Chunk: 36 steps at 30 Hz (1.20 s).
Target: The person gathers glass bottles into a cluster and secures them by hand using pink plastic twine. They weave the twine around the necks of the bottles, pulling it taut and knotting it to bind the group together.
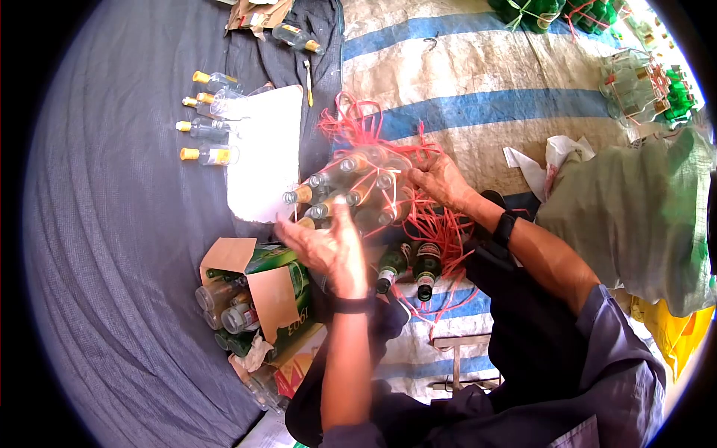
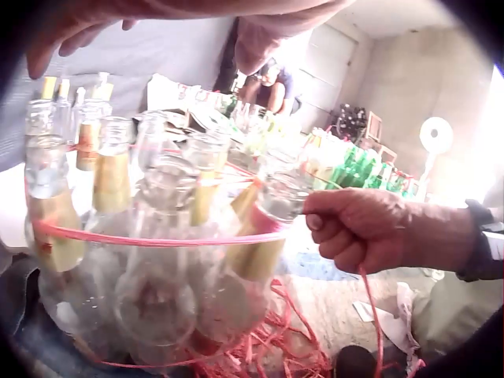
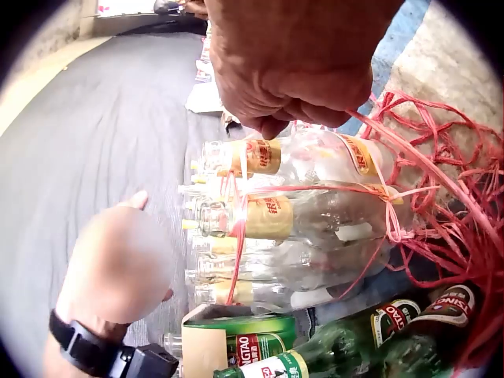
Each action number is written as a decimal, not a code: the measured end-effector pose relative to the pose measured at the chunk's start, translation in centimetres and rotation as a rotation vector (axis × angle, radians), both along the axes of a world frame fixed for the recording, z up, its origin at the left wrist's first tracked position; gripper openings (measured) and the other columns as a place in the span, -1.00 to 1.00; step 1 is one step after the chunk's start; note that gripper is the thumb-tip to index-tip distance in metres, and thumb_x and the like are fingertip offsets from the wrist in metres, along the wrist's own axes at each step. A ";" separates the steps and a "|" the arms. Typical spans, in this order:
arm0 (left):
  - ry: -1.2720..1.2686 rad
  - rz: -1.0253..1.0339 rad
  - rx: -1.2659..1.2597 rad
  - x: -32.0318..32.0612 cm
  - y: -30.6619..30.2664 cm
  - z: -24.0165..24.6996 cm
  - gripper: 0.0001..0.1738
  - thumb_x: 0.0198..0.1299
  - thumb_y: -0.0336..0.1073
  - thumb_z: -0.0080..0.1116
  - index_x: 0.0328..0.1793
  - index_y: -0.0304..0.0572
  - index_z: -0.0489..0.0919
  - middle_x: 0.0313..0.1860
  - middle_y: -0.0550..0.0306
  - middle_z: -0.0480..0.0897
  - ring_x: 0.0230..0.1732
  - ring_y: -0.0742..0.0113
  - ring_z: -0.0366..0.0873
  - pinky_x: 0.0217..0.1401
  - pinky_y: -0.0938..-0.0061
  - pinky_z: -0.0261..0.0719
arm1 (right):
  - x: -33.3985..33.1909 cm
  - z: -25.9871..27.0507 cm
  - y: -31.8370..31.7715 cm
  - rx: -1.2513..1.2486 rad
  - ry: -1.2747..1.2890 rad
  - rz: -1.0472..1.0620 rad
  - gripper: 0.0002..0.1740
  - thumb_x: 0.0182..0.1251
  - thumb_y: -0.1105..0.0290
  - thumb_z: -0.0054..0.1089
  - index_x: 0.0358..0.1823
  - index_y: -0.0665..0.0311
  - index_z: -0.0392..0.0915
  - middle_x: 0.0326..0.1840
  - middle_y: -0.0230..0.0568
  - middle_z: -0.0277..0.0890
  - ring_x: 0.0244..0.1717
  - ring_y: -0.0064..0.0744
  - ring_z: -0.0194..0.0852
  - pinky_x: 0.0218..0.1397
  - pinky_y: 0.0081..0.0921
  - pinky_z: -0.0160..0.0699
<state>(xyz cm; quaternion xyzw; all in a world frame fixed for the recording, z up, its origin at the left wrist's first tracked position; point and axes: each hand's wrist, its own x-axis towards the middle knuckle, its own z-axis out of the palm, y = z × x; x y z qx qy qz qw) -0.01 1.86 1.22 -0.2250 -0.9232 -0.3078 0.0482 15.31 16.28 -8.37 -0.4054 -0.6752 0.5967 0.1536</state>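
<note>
Right, all attention goes to the bundle of clear glass bottles (image 1: 352, 198), up close in front of the person, between a flat white board (image 1: 265, 157) and a frizzy heap of pink twine (image 1: 442, 226). Smooth, shiny glass: slim round necks swell into wide, see-through bodies, and gold paper labels (image 3: 269, 217) wrap the necks. A flat, stringy pink band (image 2: 161, 239) runs around the group. And look at the hands! The right hand (image 1: 446, 183) is curled tight, gripping a strand of the twine beside the bottles. The left hand (image 1: 325, 246), blurred, has its fingers spread loosely by the mouths, holding nothing; whether it touches glass, I cannot tell.

Direction, then: from the head, the mouths face left and a little towards the person, the bases lie to the right, and the bottles run lengthwise side to side, roughly parallel. The right wrist view agrees, necks leftward, bodies to the right.

Just below, two dark green glass bottles (image 1: 428, 261) point their necks towards the person. A creased cardboard box (image 1: 274, 299) gapes at the left, and woven, blue-striped sheeting (image 1: 485, 108) stretches out beyond, wrinkled and scuffed.
</note>
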 end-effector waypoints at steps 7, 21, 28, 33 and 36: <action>-0.087 -0.266 -0.501 5.2 3.1 -2.8 0.31 0.08 0.11 0.52 0.69 -0.48 -0.06 0.66 -0.45 0.06 0.68 -0.24 0.08 0.70 -0.18 -0.07 | -0.1 -0.6 -0.2 -0.009 0.091 -0.047 -0.54 0.42 0.15 0.21 -0.52 0.38 0.71 -0.66 -0.15 0.58 -0.58 -0.43 0.54 -0.39 -0.31 0.55; -0.026 -0.369 -0.603 3.8 3.2 -3.1 0.25 0.05 -0.03 0.53 0.71 -0.34 -0.02 0.57 -0.37 0.18 0.51 -0.21 0.34 0.60 -0.13 0.08 | 1.5 0.0 1.5 0.228 -0.049 0.100 -0.62 0.45 0.17 0.23 -0.34 0.38 0.70 -0.56 0.07 0.56 -0.59 -0.26 0.50 -0.38 -0.21 0.53; 0.093 -0.447 -0.533 2.8 2.5 -3.9 0.19 -0.04 -0.14 0.57 0.66 -0.29 0.11 0.43 -0.26 0.29 0.37 -0.25 0.43 0.47 -0.06 0.33 | 1.6 2.0 2.5 0.269 -0.049 0.091 -0.67 0.35 0.20 0.26 -0.34 0.36 0.74 -0.50 0.18 0.57 -0.47 0.04 0.65 -0.27 -0.10 0.61; 0.014 -0.470 -0.552 2.3 2.6 -3.5 0.17 -0.04 -0.15 0.57 0.68 -0.16 0.14 0.39 -0.23 0.28 0.14 -0.27 0.58 0.26 -0.06 0.49 | 1.9 5.7 4.3 0.272 -0.005 0.192 -0.71 0.32 0.22 0.27 -0.30 0.32 0.76 -0.42 0.06 0.66 -0.43 -0.05 0.67 -0.26 -0.24 0.62; -0.006 -0.466 -0.564 2.4 2.5 -3.2 0.17 -0.03 -0.15 0.57 0.68 -0.16 0.14 0.40 -0.22 0.28 0.14 -0.26 0.59 0.27 -0.05 0.48 | 2.6 4.3 4.0 0.061 0.110 0.061 -0.72 0.32 0.20 0.30 -0.31 0.31 0.77 -0.45 -0.01 0.66 -0.45 -0.08 0.66 -0.30 -0.26 0.60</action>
